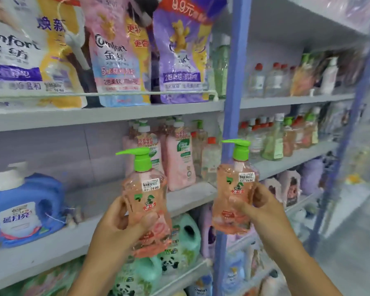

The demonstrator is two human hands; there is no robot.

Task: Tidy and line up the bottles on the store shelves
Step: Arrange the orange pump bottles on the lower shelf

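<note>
My left hand [118, 225] grips a clear pink pump bottle [145, 195] with a green pump head and a white price sticker, held upright in front of the middle shelf [192, 189]. My right hand [259, 206] grips a second, matching pink pump bottle [235, 189] a little higher and to the right, in front of the blue upright post [231, 107]. Both labels face me. Behind them, pale pink pump bottles [179, 159] and clear bottles stand at the right end of the middle shelf.
A blue detergent jug [24, 206] stands at the left of the middle shelf. Softener refill pouches [118, 52] lean on the shelf above. Green jugs [179, 238] fill the shelf below. The bay to the right holds several small bottles [273, 142].
</note>
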